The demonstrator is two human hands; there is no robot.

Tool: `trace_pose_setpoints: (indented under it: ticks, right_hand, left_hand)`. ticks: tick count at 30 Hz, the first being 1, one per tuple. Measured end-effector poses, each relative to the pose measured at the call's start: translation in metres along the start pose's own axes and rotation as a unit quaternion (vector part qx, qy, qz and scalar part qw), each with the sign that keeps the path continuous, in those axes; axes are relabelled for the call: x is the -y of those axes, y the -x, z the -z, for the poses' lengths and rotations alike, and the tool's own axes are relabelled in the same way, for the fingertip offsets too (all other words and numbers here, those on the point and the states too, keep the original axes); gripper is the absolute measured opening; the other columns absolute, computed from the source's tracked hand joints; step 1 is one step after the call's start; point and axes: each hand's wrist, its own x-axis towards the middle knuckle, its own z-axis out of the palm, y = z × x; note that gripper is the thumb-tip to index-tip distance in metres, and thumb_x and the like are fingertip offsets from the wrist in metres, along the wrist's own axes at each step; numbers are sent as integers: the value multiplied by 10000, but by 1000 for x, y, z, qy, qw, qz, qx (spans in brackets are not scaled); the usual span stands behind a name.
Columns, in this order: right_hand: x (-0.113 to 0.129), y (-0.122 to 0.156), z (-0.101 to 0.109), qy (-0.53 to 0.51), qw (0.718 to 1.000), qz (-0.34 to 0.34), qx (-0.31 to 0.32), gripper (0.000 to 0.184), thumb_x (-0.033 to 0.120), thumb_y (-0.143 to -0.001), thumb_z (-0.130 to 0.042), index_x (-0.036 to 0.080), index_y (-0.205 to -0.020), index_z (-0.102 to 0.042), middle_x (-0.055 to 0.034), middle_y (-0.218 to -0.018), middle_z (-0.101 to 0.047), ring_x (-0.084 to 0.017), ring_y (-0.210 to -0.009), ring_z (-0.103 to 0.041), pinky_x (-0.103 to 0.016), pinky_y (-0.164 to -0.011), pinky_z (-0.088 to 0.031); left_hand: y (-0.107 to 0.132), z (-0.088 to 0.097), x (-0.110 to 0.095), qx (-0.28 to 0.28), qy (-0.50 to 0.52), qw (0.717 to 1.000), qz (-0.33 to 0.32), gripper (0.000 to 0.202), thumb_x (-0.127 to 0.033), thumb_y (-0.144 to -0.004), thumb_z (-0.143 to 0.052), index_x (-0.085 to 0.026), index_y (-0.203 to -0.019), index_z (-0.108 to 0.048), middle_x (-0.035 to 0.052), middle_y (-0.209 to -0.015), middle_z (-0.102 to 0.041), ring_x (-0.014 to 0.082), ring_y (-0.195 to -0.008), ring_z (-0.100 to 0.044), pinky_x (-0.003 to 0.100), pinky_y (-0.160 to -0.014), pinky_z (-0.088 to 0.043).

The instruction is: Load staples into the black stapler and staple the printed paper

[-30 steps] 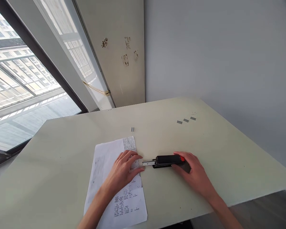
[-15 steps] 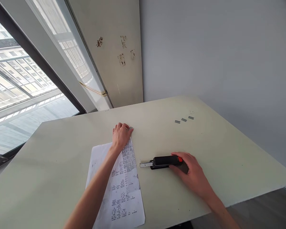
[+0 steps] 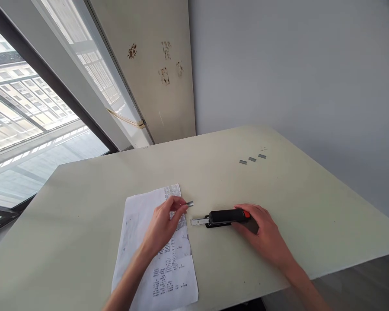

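My left hand (image 3: 164, 222) pinches a small strip of staples (image 3: 189, 204) between thumb and fingers, above the right edge of the printed paper sheet (image 3: 175, 276). To its right lies a black stapler (image 3: 227, 217) with a red part at its rear end. The stapler's silver staple tray (image 3: 199, 221) sticks out to the left, close below the strip. My right hand (image 3: 261, 229) is closed around the rear of the stapler on the table.
Three more staple strips (image 3: 252, 159) lie toward the back right of the pale table (image 3: 94, 207), with some loose staples (image 3: 263, 149) beside them. A grey wall (image 3: 294, 65) stands behind, and a window (image 3: 22, 99) is at the left.
My left hand has come back from beyond the top of the paper toward the stapler's tray, bringing the staple strip with it. My right hand stays on the stapler.
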Motion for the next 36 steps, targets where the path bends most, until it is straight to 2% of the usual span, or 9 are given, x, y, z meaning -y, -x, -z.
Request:
trace_pose_setpoints:
  ticks: [4,7,9,12,15,18,24,30,36]
  right_hand:
    - [-2,1,0,1,1000,-4,5,369,582,-965,-641,380,-1272,-661,-37,-1324,-697,-325,-1271,-584,-544,-1039,-522]
    - [-2,1,-1,3,1000,-4,2,366,585,-963,-644,388,-1270,-658,-24,-1316,-700,-314,-1269,-587,-535,-1049,-515]
    - [-2,0,-1,3,1000,0,-2,367,588,-962,-644,386,-1268,-658,-22,-1304,-706,-311,-1260,-592,-536,-1057,-508]
    - [-1,0,-1,4,1000,9,-7,378,599,-961,-639,375,-1264,-662,-33,-1288,-716,-316,-1245,-606,-535,-1047,-514]
    - [-1,0,-1,9,1000,16,-12,375,606,-960,-634,373,-1252,-667,-38,-1278,-723,-319,-1223,-625,-531,-1021,-531]
    - [-1,1,0,13,1000,21,-14,364,599,-965,-630,380,-1254,-659,-32,-1280,-721,-316,-1218,-628,-534,-1018,-533]
    - [0,2,-1,8,1000,7,-9,371,601,-967,-626,387,-1268,-649,-39,-1309,-703,-328,-1231,-615,-537,-979,-553]
    - [-1,2,-1,1,1000,0,-4,372,587,-963,-637,381,-1273,-647,-39,-1307,-699,-330,-1261,-586,-565,-1037,-513]
    - [0,2,-1,2,1000,-1,-3,388,613,-960,-625,379,-1268,-656,-54,-1320,-699,-347,-1252,-597,-565,-993,-535]
  left_hand:
    - [17,-10,5,37,142,988,47,219,-440,-1030,-576,-226,-1012,-622,21,-803,-756,194,-799,-741,346,-754,-612]
    - [22,-11,9,41,168,983,55,213,-435,-1025,-597,-226,-1051,-627,16,-793,-753,192,-788,-740,353,-769,-618]
    - [26,-8,13,20,118,992,38,209,-418,-1022,-611,-242,-1126,-657,9,-820,-757,190,-782,-743,348,-760,-618]
    - [34,-1,23,-37,-35,998,-44,195,-381,-1042,-590,-281,-1157,-712,23,-1001,-765,194,-870,-747,346,-784,-607]
    - [45,4,38,-85,-184,969,-139,213,-318,-1071,-534,-285,-1137,-734,35,-1100,-748,207,-939,-728,356,-808,-592]
    - [56,8,50,-99,-271,941,-179,232,-247,-1074,-521,-292,-1168,-728,38,-1129,-744,219,-980,-711,379,-852,-580]
    - [69,10,49,-87,-269,941,-187,190,-325,-1059,-570,-313,-1172,-723,41,-1151,-733,231,-1009,-710,390,-880,-578]
    - [65,7,48,-99,-249,955,-124,179,-391,-1038,-603,-293,-1145,-707,55,-1174,-705,262,-1087,-678,433,-922,-567]
    - [60,2,30,-86,-191,970,-121,168,-384,-1062,-552,-272,-1085,-676,32,-1074,-724,218,-963,-707,368,-831,-593]
